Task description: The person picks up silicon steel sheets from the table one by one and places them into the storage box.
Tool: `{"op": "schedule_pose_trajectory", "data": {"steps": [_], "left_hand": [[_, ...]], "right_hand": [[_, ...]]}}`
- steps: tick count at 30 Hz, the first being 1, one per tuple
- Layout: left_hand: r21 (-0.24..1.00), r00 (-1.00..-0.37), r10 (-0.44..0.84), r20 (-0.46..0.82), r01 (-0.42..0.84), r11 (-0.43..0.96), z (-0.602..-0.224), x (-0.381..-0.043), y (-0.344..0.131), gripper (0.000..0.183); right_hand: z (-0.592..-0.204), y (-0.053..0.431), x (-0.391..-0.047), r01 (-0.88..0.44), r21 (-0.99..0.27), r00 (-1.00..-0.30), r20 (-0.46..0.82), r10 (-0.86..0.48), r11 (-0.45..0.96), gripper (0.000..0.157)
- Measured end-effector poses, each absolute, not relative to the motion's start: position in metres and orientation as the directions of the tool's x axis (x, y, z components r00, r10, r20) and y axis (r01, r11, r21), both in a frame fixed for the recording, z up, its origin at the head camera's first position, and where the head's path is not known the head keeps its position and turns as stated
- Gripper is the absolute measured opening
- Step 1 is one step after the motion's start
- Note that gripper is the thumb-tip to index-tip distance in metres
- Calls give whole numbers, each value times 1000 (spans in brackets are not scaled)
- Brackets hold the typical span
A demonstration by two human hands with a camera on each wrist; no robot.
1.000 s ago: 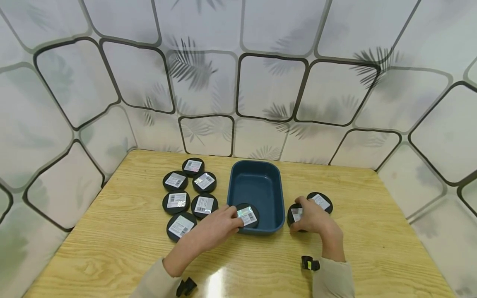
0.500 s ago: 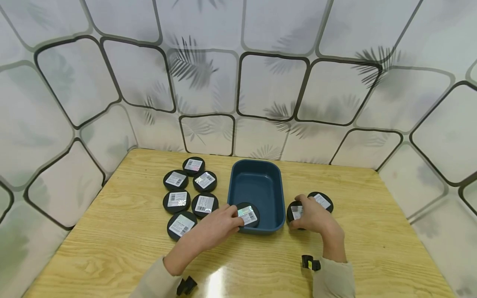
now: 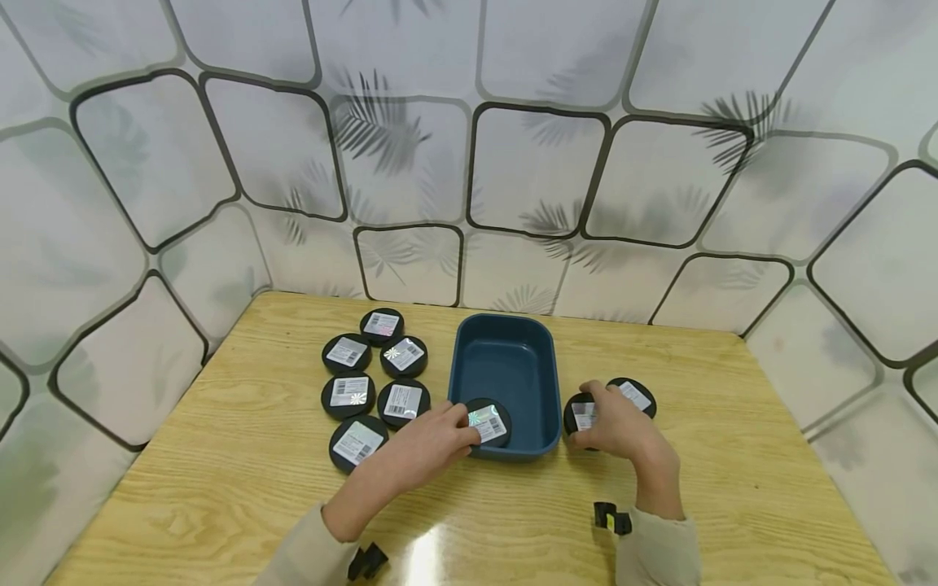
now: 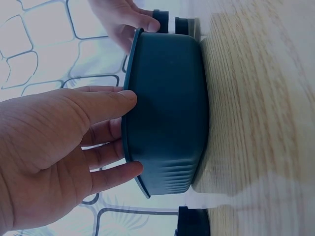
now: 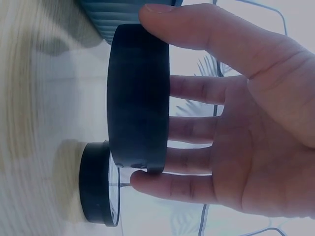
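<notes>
Pinched between the thumb and fingers of the right hand [image 3: 619, 423], a round black case [image 5: 140, 98] with a pale label is just outside the right wall of the dark blue tub [image 3: 506, 366], seemingly raised a little off the wooden table [image 3: 703, 456]. At the tub's near left corner, the left hand [image 3: 436, 439] appears to grip the rim, its thumb outside and most of its fingers tucked behind; whether those fingertips also touch the labelled case inside the tub [image 3: 489, 425] is hidden. That case is the only one visible in the tub, label up, near the front wall. Eight are outside: the one in the right hand, a single neighbouring case [image 3: 636, 397] partly covered by that hand, and a group of six cases [image 3: 348, 395] to the tub's left, all label up. Judged by that count, the work looks nearer its beginning than its end: one case inside, one in hand, seven lying unheld on the wood, with much of the tub's floor bare.
</notes>
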State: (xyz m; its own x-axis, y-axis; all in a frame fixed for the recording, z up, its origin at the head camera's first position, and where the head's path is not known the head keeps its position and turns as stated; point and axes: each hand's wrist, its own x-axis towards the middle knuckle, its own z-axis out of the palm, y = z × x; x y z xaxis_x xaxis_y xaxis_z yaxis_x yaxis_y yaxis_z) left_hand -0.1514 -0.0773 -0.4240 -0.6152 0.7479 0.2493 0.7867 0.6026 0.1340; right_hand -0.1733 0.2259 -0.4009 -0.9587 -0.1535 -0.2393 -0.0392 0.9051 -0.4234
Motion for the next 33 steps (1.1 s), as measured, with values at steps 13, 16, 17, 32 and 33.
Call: {"op": "schedule_pose_trajectory", "data": {"steps": [13, 16, 17, 32, 33], "left_hand": [[133, -624, 745, 237, 780, 611, -424, -151, -77, 6], [133, -625, 745, 234, 779, 613, -424, -151, -76, 6], [132, -625, 745, 233, 779, 613, -424, -151, -76, 6], [140, -626, 744, 232, 779, 611, -425, -151, -77, 7], [139, -626, 745, 233, 779, 611, -424, -151, -77, 7]], "right_hand": [[-389, 225, -168, -66, -427, -961, -216, -172, 902, 79], [-385, 224, -166, -69, -419, -962, -211, -171, 905, 79], [-384, 223, -165, -70, -416, -963, -209, -171, 907, 79], [-376, 219, -160, -82, -427, -968, -182, -174, 900, 82], [-376, 219, -160, -84, -427, -968, -179, -176, 900, 82]]}}
